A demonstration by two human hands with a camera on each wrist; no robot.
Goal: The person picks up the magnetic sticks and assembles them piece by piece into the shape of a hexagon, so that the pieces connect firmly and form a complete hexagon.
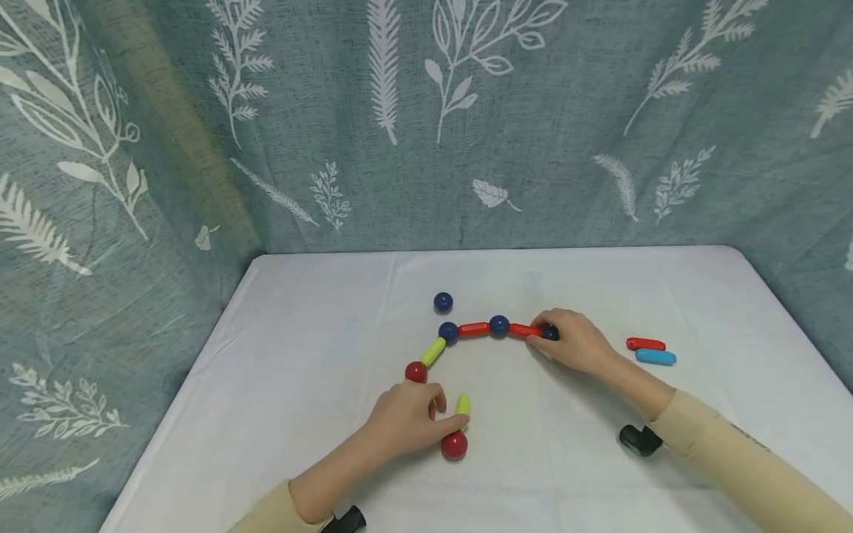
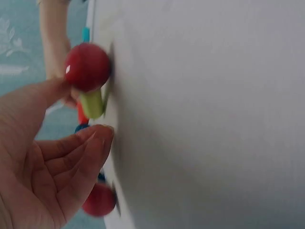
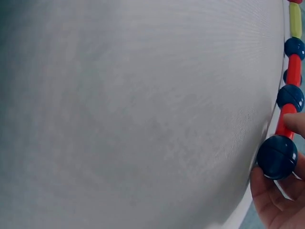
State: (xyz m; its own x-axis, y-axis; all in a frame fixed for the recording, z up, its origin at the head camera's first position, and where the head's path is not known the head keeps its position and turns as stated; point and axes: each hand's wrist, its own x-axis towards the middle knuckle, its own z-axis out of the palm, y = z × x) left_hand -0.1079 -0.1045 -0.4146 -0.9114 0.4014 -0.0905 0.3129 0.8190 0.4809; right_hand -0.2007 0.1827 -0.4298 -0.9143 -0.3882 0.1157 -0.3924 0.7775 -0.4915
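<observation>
From the head view much of the blue end ball [image 1: 550, 333] is hidden under the fingers of the right hand [image 1: 574, 342]; the right wrist view shows it better, held between curled fingers with a fingertip resting on the red rod [image 3: 286, 125] just beside it; that view cuts off most of the hand at the lower corner. The chain runs from this ball through the red rod, a second blue ball [image 1: 499, 325], another red rod [image 1: 474, 329], a third blue ball [image 1: 449, 332] and a yellow-green rod [image 1: 434, 351] to a red ball [image 1: 416, 371], all lying on the white table [image 1: 320, 355]. The left hand [image 1: 406, 418] has its fingers curled, thumb tip touching a short yellow-green rod [image 1: 463, 409] joined to a red ball [image 1: 455, 445] near the table's front; whether the fingers truly grip the rod cannot be told; the left wrist view is blurred. A loose blue ball [image 1: 443, 301] lies behind the chain; a loose red rod [image 1: 646, 343] and a light blue rod [image 1: 656, 357] lie touching, right of the right hand; no container shows.
</observation>
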